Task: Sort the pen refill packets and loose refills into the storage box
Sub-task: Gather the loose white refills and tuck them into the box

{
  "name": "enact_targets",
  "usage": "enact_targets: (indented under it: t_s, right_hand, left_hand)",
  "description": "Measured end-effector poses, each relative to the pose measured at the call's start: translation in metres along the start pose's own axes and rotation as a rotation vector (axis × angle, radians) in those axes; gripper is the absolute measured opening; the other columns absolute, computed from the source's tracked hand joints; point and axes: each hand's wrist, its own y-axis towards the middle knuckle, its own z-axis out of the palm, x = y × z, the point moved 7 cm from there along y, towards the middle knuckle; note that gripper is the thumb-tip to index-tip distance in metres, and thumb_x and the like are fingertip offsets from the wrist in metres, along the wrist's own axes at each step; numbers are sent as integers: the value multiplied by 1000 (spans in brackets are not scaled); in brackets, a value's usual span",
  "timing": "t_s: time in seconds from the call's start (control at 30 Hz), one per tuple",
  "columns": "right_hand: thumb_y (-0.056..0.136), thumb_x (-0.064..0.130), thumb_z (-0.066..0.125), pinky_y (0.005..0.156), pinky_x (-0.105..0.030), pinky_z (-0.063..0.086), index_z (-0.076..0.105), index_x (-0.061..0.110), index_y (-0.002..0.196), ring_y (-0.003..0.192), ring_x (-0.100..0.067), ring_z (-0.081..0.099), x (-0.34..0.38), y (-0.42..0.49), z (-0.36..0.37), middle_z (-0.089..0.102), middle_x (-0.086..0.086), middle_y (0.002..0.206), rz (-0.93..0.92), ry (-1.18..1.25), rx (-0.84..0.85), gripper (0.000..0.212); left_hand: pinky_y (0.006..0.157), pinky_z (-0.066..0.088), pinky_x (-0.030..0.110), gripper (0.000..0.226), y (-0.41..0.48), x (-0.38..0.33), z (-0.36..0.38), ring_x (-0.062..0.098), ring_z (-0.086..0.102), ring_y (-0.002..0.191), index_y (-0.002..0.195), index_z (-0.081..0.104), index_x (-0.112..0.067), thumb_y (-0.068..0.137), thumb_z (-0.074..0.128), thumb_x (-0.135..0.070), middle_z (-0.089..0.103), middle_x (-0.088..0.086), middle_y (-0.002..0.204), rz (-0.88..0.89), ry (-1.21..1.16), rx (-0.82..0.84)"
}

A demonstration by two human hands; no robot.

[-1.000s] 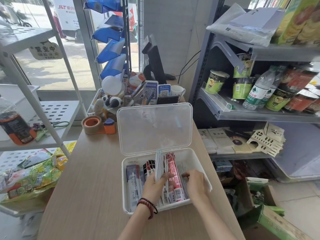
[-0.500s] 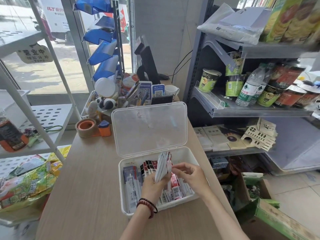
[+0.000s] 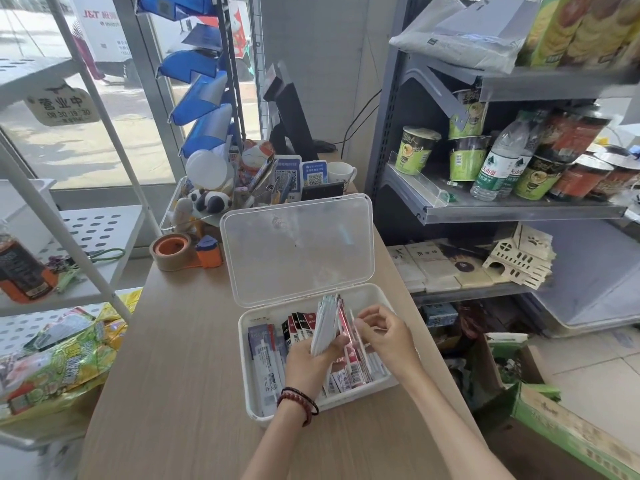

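The bare counter (image 3: 180, 341) runs wide to the left of the storage box (image 3: 249, 403), so there is open room on that side. The box's lid (image 3: 298, 247) stands up at the far edge and blocks any reach from behind.

Inside the left wall, flat packets (image 3: 265, 358) lie with their long axis running away from the person. Just beside them, black-topped packets (image 3: 299, 327) stand on end.

Next comes the left hand (image 3: 304, 367), fingers curled round the lower part of a stack of packets (image 3: 325, 323). It holds the stack upright over the middle of the box, long axis tilted slightly away.

A red packet (image 3: 346, 327) leans against the right face of that stack, parallel to it. The right hand (image 3: 388, 337) is the nearer one, with bent fingertips pinching what looks like the packet's upper edge from the right.

The packet most likely has to be peeled rightward off the stack, then lowered lengthwise into the right part of the box. More packets already lie below it there.

The box's right wall sits close to the counter's edge, and a shelf (image 3: 519, 213) lies beyond, so room on that side is tight.
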Motion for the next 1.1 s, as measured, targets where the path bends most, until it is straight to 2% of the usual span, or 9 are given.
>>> enact_targets:
  t_s: [0.07,0.17,0.27,0.47,0.57,0.7,0.8,0.93,1.1]
  right_hand:
    - [94,17,62,57,-23,56,63,19,96,70,-19,71,-1,1,-2,70,-5,92,-2,-9,-27,3]
    - [99,11,52,58,-24,58,64,17,96,63,-11,69,-3,2,-2,66,-3,95,2,-28,-10,14]
    - [100,9,47,63,-25,60,66,14,98,65,-9,68,-6,3,-6,65,-4,99,30,-45,-32,20]
    - [97,17,56,76,-28,60,67,30,98,81,-6,68,-11,7,-5,70,8,97,10,-200,-22,17]
    - [95,21,60,84,-32,58,70,25,102,91,-6,66,-14,8,-2,70,11,95,4,-303,-13,13]
    - [94,24,63,77,-18,53,71,28,97,87,3,65,-10,5,-4,70,19,91,-39,-361,-67,10]
    - [89,31,68,72,-11,51,73,26,94,80,5,66,-5,2,1,73,15,86,-57,-228,4,8]
    - [81,43,72,69,-14,52,75,27,91,77,-1,68,2,-4,8,74,11,85,-69,-92,125,19]
    - [71,55,74,67,-18,53,76,35,86,74,-2,67,1,-5,10,75,10,83,-81,-98,153,25]
  left_hand:
    - [56,58,26,31,-1,-1,-3,16,73,67,78,74,-10,65,79,-37,74,8,74,1,-16,-33]
    - [50,52,15,23,-1,1,-7,9,72,64,79,73,-13,69,79,-33,74,1,68,-29,-60,-60]
    - [49,50,11,22,-1,2,-8,7,71,65,83,74,-12,73,78,-31,75,3,72,-48,-79,-73]
    - [47,51,13,12,-3,-1,-9,5,70,59,86,72,-7,77,75,-16,72,4,71,-48,-179,-106]
    - [45,49,12,13,-4,-3,-9,4,68,55,85,71,-4,78,75,-15,71,4,69,-44,-167,-109]
    - [40,42,8,15,-4,-2,-10,-3,59,42,83,71,-5,79,74,-20,68,1,64,-30,-116,-118]
    - [46,46,9,18,-2,0,-10,-2,66,55,84,72,-14,77,74,-31,72,-3,69,-22,-64,-111]
    - [53,51,12,17,-1,1,-9,3,71,67,88,73,-21,74,77,-29,75,-5,72,-18,-86,-85]
    - [55,53,14,21,-2,-2,-4,4,71,72,96,72,-20,77,74,-28,74,0,82,17,-42,-9]
